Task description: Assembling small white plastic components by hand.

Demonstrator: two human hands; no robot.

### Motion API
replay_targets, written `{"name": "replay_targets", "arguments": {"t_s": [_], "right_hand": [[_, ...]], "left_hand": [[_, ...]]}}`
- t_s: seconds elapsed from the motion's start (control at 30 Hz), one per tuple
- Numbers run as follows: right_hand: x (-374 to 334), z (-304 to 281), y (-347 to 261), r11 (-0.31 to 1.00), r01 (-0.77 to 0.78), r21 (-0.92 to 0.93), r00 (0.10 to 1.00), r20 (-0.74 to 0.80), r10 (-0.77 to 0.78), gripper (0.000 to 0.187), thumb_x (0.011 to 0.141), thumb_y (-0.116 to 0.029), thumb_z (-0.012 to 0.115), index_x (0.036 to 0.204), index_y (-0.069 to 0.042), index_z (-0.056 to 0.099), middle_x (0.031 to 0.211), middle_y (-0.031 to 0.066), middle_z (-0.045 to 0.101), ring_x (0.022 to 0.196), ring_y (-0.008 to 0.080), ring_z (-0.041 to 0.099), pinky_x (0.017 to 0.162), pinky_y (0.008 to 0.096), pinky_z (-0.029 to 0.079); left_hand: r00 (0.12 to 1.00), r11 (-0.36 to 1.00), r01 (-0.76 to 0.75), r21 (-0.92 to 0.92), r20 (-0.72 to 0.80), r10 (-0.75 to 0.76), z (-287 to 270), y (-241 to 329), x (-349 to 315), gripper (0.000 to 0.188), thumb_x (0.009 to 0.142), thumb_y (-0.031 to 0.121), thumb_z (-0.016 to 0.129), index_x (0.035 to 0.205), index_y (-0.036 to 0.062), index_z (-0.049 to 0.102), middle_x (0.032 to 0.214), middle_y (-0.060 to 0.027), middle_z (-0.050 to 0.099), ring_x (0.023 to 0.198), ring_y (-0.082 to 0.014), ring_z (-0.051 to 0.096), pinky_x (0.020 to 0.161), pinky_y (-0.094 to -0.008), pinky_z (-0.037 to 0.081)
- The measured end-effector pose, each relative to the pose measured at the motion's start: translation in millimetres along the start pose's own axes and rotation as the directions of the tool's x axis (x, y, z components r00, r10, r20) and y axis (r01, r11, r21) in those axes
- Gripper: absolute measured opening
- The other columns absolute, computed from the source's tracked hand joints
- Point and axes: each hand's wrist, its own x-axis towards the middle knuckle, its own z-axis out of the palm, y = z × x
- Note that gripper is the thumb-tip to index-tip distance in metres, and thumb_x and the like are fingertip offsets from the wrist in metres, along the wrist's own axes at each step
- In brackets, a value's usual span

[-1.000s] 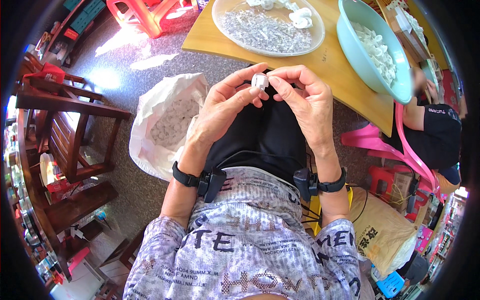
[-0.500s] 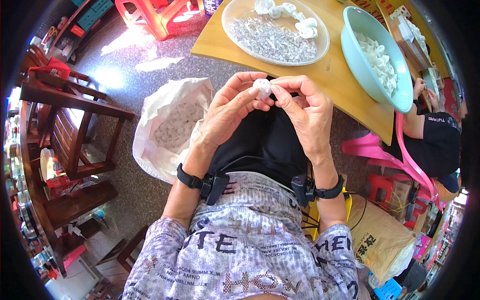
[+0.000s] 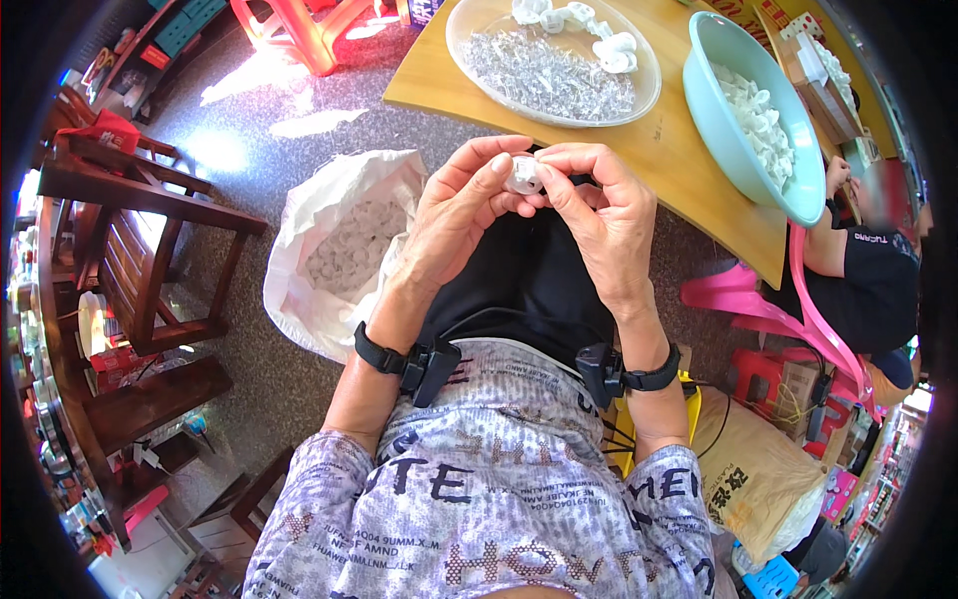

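Between my two hands, above my lap and close to the table edge, is a small rounded white plastic piece. My left hand grips it from the left with thumb and fingers. From the other side my right hand pinches at it with thumb and forefinger; whether a smaller part sits in that pinch is hidden. Beyond my hands a clear round tray holds many small transparent bits and several white pieces. Left of my left forearm stands an open white sack with many small white pieces inside.
A light blue basin of white parts stands on the wooden table. Dark wooden chairs are at left, a red stool at far left. Another person works at right near a pink chair. A tan sack lies lower right.
The white piece has turned a little between my fingers, and dark openings show on it now. My right hand has shifted slightly left and up.
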Motion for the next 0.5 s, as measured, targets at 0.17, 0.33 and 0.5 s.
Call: {"name": "replay_targets", "arguments": {"t_s": [0.17, 0.33, 0.5], "right_hand": [[-1, 4, 10, 0.996, -0.018, 0.092, 0.996, -0.082, 0.025, 0.008, 0.086, -0.003, 0.066, 0.092, 0.001, 0.063, 0.089, 0.0071, 0.068, 0.074, 0.0102, 0.065, 0.064, 0.0225, 0.053], [-3, 7, -2, 0.986, -0.07, 0.148, 0.994, -0.068, 0.081, 0.008, 0.087, -0.003, 0.065, 0.093, 0.002, 0.063, 0.089, 0.008, 0.068, 0.075, 0.009, 0.065, 0.064, 0.0223, 0.053], [-4, 8, -8, 0.992, -0.045, 0.12, 0.996, -0.073, 0.054, 0.009, 0.087, -0.003, 0.064, 0.094, 0.003, 0.063, 0.089, 0.0086, 0.069, 0.076, 0.0098, 0.066, 0.065, 0.0226, 0.055]], "left_hand": [[0.998, 0.986, -0.015, 0.168, -0.056, 0.024, 6, -2, 0, 0.043, 0.094, 0.011, 0.056, 0.134, -0.0009, 0.045, 0.109, -0.0077, 0.061, 0.091, -0.0123, 0.061, 0.081, -0.0252, 0.051], [0.999, 0.995, -0.039, 0.095, 0.019, 0.037, -6, -5, 0, 0.049, 0.093, 0.011, 0.058, 0.138, 0.0014, 0.042, 0.115, -0.0078, 0.06, 0.095, -0.0117, 0.058, 0.084, -0.0263, 0.049], [0.998, 0.998, -0.061, 0.011, 0.026, 0.061, -1, -4, 0, 0.046, 0.096, 0.012, 0.053, 0.139, 0.0015, 0.04, 0.117, -0.0088, 0.059, 0.093, -0.0116, 0.059, 0.081, -0.0257, 0.05]]}}
